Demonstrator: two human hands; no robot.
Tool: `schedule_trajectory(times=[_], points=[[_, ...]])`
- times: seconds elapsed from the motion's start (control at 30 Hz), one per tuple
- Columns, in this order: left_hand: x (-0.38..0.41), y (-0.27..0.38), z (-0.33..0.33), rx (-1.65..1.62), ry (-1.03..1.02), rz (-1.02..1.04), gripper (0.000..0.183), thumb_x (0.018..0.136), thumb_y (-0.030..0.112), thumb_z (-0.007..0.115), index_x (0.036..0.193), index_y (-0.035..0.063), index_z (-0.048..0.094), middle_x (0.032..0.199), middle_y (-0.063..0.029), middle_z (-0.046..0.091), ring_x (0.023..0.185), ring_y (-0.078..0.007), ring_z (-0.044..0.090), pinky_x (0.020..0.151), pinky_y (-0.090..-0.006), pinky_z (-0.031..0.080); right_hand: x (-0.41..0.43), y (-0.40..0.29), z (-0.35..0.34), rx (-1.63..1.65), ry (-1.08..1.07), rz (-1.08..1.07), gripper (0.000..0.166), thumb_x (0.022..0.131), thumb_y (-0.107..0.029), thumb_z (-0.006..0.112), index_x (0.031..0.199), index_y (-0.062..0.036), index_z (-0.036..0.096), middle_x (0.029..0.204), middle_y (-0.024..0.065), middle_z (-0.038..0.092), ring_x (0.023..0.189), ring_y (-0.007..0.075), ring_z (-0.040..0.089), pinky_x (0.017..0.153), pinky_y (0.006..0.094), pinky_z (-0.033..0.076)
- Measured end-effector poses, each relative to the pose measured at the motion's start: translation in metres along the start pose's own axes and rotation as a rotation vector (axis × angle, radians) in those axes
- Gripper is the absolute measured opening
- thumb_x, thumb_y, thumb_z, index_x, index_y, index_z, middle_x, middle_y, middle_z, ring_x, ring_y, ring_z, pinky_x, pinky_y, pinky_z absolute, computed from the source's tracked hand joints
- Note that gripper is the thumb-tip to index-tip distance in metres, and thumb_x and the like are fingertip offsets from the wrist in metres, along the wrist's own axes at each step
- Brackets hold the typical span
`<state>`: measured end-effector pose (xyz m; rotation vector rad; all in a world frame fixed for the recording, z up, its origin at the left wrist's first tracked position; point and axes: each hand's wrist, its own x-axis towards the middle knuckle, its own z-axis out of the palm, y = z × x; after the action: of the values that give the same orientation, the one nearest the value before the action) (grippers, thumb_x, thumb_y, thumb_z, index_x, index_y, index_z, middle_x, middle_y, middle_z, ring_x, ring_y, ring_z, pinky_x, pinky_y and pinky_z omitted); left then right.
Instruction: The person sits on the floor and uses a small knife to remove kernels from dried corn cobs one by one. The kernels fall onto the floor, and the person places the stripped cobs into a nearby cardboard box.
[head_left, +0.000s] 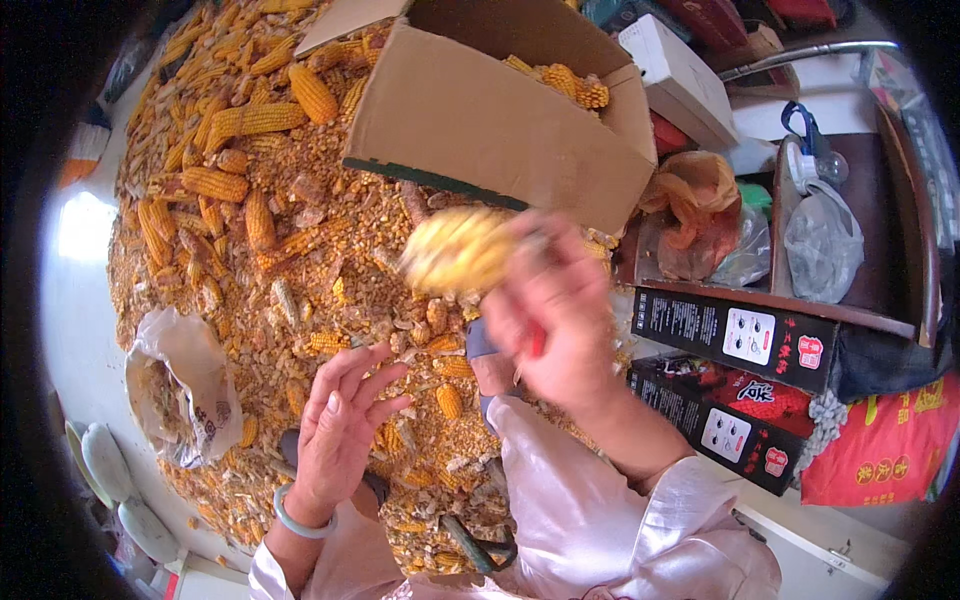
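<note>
My right hand (559, 300), blurred by motion, grips an ear of yellow corn (461, 251) below the cardboard box. Something small and red (535, 339) shows at the palm of that hand; what it is I cannot tell. My left hand (349, 420) is held over the heap with its fingers apart and nothing in them, a pale bangle (301, 525) round its wrist. Beneath both hands spreads a wide heap of loose corn kernels (341, 259), bits of cob and whole ears. A single short ear (448, 402) lies between my hands.
The open cardboard box (480, 112) holds several corn ears (566, 82). A white plastic bag (184, 390) of debris stands at left. To the right are a brown shelf unit (825, 300) with plastic bags, printed black boxes (739, 337) and a red bag (874, 450).
</note>
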<state>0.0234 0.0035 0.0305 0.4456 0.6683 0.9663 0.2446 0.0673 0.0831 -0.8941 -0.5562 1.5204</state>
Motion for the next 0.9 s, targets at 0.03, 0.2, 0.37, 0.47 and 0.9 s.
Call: schedule_trajectory(times=[0.03,0.2,0.37,0.47,0.9], points=[[-0.001,0.001,-0.001,0.009,0.010,-0.005,0.048,0.099,0.029,0.047,0.138,0.0044,0.036,0.143,-0.0143,0.041,0.128,-0.0306,0.045,0.098,-0.0435,0.045,0.009,-0.016,0.000,-0.114,0.066,-0.186,0.019,0.092,-0.014,0.061,0.108,-0.0086,0.053,0.071,-0.0014,0.053,0.046,0.0039,0.044,0.037,0.0197,0.033],[-0.006,-0.008,-0.010,0.046,0.051,-0.065,0.048,0.098,0.030,0.049,0.137,0.0042,0.037,0.142,-0.0144,0.041,0.127,-0.0296,0.046,0.098,-0.0413,0.046,0.078,-0.079,-0.052,-0.762,0.347,-0.706,0.017,0.090,-0.013,0.065,0.100,-0.0022,0.056,0.071,-0.0030,0.054,0.053,0.0018,0.043,0.045,0.0179,0.034],[-0.004,-0.012,-0.010,0.082,0.098,-0.117,0.046,0.097,0.029,0.051,0.134,0.0035,0.041,0.137,-0.0142,0.047,0.122,-0.0270,0.051,0.095,-0.0384,0.048,0.052,-0.075,-0.108,-0.730,0.571,-0.813,0.015,0.087,-0.012,0.069,0.085,-0.0071,0.055,0.067,-0.0073,0.046,0.054,0.0007,0.039,0.046,0.0187,0.031],[-0.005,-0.016,-0.013,0.094,0.156,-0.123,0.040,0.097,0.027,0.052,0.128,0.0032,0.046,0.125,-0.0129,0.056,0.113,-0.0239,0.057,0.091,-0.0362,0.050,0.015,-0.053,-0.174,-0.741,0.769,-0.708,0.037,0.089,-0.018,0.067,0.061,-0.0123,0.044,0.054,-0.0058,0.041,0.048,0.0033,0.038,0.045,0.0203,0.030],[-0.005,-0.040,-0.009,0.221,0.216,-0.320,0.025,0.098,0.020,0.049,0.115,0.0017,0.053,0.102,-0.0121,0.065,0.099,-0.0207,0.063,0.086,-0.0327,0.050,0.099,0.041,-0.370,-1.594,0.624,-0.031,0.061,0.083,-0.011,0.059,0.140,-0.0039,0.038,0.144,0.0238,0.036,0.132,0.0403,0.036,0.109,0.0424,0.032]])
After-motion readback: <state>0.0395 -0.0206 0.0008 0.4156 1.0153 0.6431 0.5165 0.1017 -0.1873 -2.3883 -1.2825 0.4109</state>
